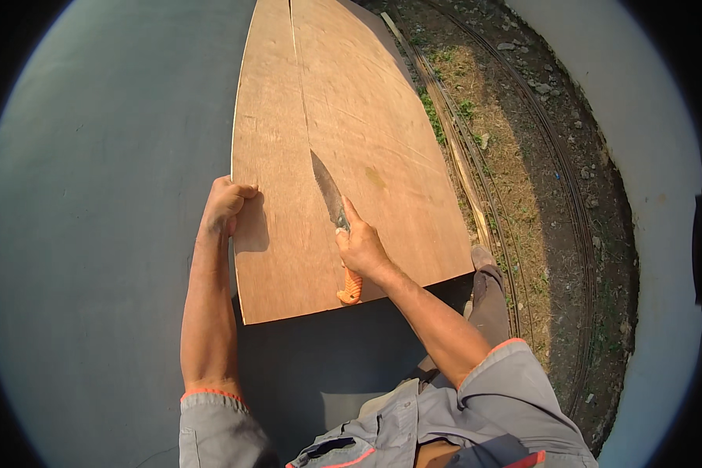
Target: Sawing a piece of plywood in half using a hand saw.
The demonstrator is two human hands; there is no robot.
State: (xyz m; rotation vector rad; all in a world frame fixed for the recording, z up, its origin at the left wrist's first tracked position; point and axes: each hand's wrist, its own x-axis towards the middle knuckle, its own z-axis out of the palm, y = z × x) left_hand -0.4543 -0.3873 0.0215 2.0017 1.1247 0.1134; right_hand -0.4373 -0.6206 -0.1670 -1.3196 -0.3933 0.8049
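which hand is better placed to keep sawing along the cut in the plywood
Right. The right hand grips the orange-handled saw, whose blade tip sits at the end of the cut line. The left hand clamps the plywood sheet's left edge.

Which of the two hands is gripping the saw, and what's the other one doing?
The right hand grips the orange-handled saw, forefinger laid along its blade. The left hand only clasps the left edge of the plywood sheet.

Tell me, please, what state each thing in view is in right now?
Plywood sheet: lying flat, cut partway along its length.
Saw: blade in the cut, orange handle gripped.
Right hand: closed on the saw handle, forefinger along the blade.
Left hand: gripping the sheet's left edge.
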